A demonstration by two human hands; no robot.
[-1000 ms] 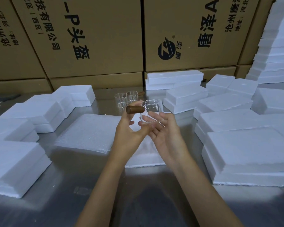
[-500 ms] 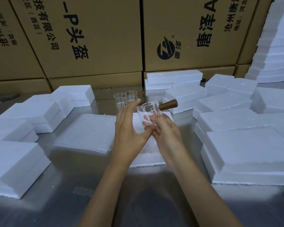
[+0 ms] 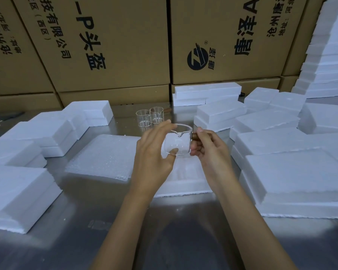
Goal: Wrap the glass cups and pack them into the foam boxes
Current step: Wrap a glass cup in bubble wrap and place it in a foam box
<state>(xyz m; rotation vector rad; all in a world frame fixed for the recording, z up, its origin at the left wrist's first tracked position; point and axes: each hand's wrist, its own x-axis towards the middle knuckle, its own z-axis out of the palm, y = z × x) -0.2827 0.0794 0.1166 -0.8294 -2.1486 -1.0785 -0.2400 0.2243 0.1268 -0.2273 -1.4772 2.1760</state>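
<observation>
Held cup: a clear glass cup with a pouring spout and a brown wooden side handle (image 3: 177, 139) is held upright above the table, between the two hands; its spout faces the camera, toward 6 o'clock.
Key relation: the handle's long axis is seen running toward 3 o'clock, into the right hand; the open white foam box (image 3: 185, 178) lies directly beneath the cup, toward 6 o'clock of it, so the coming move is judged to be a short lowering.
Right hand: the right hand (image 3: 210, 148) is curled round the wooden handle (image 3: 194, 135), gripping it; it carries the cup.
Left hand: the left hand (image 3: 154, 151) is spread wide, fingers fairly straight, the thumb touching the glass near its base and the fingertips near the rim; whether the fingertips touch cannot be told.
Nearer hand: both are at the cup; neither is nearer.
Counts: three glass cups are seen, one held and two spare clear glass cups (image 3: 150, 118) standing side by side at 12 o'clock; one flat white foam sheet (image 3: 103, 156) lies at 9 o'clock of the hands.
Wrapping: none is seen on the held cup.
Surroundings: closed white foam boxes are stacked left and right on the steel table (image 3: 98, 217); too many to count reliably.
</observation>
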